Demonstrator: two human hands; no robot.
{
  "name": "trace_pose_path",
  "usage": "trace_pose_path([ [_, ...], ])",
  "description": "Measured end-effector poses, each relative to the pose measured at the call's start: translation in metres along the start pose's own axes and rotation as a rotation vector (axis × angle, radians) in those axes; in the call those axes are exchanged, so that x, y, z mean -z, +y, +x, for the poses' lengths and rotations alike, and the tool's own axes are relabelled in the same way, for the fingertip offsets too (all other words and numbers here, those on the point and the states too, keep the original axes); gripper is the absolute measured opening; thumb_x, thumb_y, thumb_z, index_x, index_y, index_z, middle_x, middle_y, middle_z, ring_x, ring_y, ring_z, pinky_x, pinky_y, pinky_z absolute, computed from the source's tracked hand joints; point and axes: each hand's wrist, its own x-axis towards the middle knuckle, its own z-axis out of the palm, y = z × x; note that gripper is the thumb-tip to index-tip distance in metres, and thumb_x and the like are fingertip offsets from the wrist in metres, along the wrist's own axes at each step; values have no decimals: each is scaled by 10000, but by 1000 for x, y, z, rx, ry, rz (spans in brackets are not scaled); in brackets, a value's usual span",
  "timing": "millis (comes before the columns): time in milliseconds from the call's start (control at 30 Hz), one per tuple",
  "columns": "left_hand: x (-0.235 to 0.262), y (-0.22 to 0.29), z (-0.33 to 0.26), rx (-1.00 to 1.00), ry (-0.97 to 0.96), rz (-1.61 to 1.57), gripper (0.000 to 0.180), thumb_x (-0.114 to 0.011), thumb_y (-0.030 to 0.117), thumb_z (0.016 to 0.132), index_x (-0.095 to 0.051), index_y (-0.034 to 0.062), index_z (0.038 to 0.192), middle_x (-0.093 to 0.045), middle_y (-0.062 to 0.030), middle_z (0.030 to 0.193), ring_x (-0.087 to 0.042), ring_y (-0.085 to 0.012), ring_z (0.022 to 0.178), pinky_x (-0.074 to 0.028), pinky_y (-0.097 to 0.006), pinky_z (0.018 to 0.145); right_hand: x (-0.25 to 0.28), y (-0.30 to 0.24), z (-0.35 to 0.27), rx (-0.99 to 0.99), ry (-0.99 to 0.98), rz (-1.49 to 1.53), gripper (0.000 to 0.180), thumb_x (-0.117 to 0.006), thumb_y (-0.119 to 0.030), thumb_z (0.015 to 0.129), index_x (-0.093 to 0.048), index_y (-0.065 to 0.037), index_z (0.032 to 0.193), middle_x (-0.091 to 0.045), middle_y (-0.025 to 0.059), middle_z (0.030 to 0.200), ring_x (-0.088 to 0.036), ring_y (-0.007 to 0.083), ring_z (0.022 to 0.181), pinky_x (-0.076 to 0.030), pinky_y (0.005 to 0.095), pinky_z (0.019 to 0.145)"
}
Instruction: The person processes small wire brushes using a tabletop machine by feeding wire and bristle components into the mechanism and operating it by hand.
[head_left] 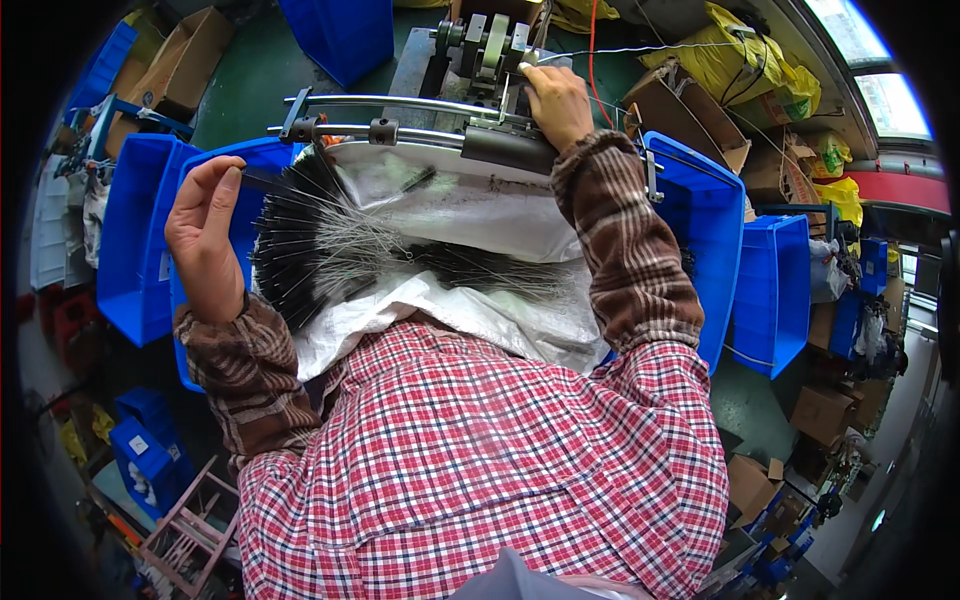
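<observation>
My left hand (208, 235) is raised at the left, thumb and forefinger pinched at the dark end of a thin wire brush. Just right of it, a fanned bundle of thin wire brushes (320, 235), with black bristled ends and bare silvery wire stems, lies on white woven sheeting (460, 200) over my lap. More such brushes (490, 270) lie to the right. My right hand (558, 105) reaches to a small metal machine (492, 50), its fingers closed together by the machine's right side. What those fingers grip is too small to make out.
Metal guide rods (400, 105) run across in front of me. Blue bins (140, 240) stand at the left and another blue bin (715, 250) at the right. Cardboard boxes (685, 110) and yellow sacks (740, 65) sit at the far right. A red cable (592, 50) hangs beside the machine.
</observation>
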Motion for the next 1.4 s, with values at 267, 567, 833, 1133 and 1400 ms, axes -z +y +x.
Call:
trace_pose_path([
  [267, -27, -1, 1, 18, -33, -102, 131, -589, 18, 918, -647, -14, 1031, -654, -48, 985, -592, -89, 924, -443, -198, 848, 25, -17, -25, -277, -101, -259, 421, -744, -414, 730, -638, -72, 952, -587, 66, 922, -526, 252, 939, -372, 415, 794],
  [567, -59, 1, 0, 85, -158, -167, 126, -590, 26, 920, -643, -9, 1029, -659, -37, 979, -594, -79, 919, -442, -190, 843, 5, -65, 9, -228, -65, -222, 369, -701, -419, 768, -632, -79, 892, -589, 71, 899, -549, 252, 903, -379, 417, 783],
  [833, -55, -3, 2, 79, -142, -141, 119, -580, 33, 928, -642, -5, 1022, -659, -36, 974, -591, -73, 912, -442, -186, 830, 19, -41, -6, -241, -142, -211, 387, -704, -425, 766, -633, -82, 931, -585, 70, 932, -532, 243, 950, -374, 413, 798],
  [1133, -75, -10, 9, 155, -224, -158, 126, -590, 55, 925, -639, -16, 1016, -653, -31, 944, -594, -73, 879, -454, -183, 797, 49, 27, -13, -223, -155, -67, 154, -536, -215, 869, -661, -127, 883, -638, 85, 866, -623, 302, 860, -497, 447, 749],
  [1400, -124, -11, 1, 164, -386, -105, 118, -605, 64, 916, -638, -17, 995, -661, -36, 901, -613, -75, 830, -482, -195, 767, 143, -62, -28, -212, -392, 929, 245, -671, -170, 874, -685, -34, 1077, -714, 92, 952, -653, 121, 810, -519, 281, 732],
])
